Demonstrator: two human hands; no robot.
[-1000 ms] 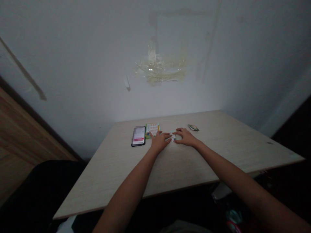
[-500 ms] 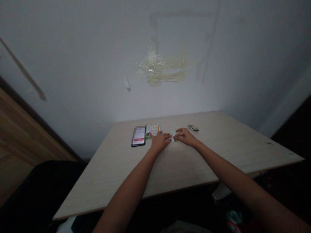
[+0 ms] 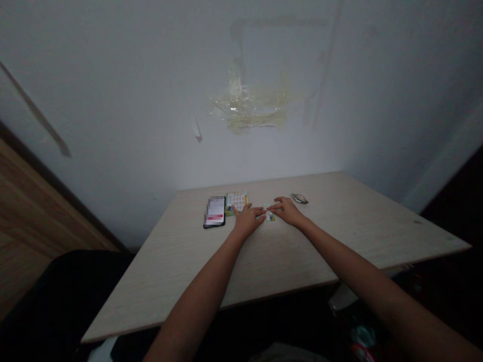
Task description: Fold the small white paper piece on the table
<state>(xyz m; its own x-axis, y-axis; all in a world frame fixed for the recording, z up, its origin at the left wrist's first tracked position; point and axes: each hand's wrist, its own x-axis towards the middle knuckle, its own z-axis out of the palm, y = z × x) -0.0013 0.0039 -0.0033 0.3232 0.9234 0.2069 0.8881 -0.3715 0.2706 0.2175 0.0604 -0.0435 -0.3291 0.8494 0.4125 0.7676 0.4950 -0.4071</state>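
Observation:
Both my hands rest at the far middle of a pale wooden table [image 3: 287,251]. My left hand [image 3: 247,219] and my right hand [image 3: 289,210] meet over a small white printed paper piece [image 3: 268,215] lying flat between them. The fingertips of both hands press on it, fingers stretched out flat. A green and orange printed sheet [image 3: 236,199] lies just behind my left hand. A black phone [image 3: 215,211] with a lit screen lies to the left of that sheet.
A small dark wrapper [image 3: 299,198] lies behind my right hand. A white wall with yellowed tape remains [image 3: 249,108] stands behind the table. A wooden panel [image 3: 33,201] is at the left, a dark seat below.
My right hand's fingers have drawn in a little toward the paper piece. The left hand stays where it was.

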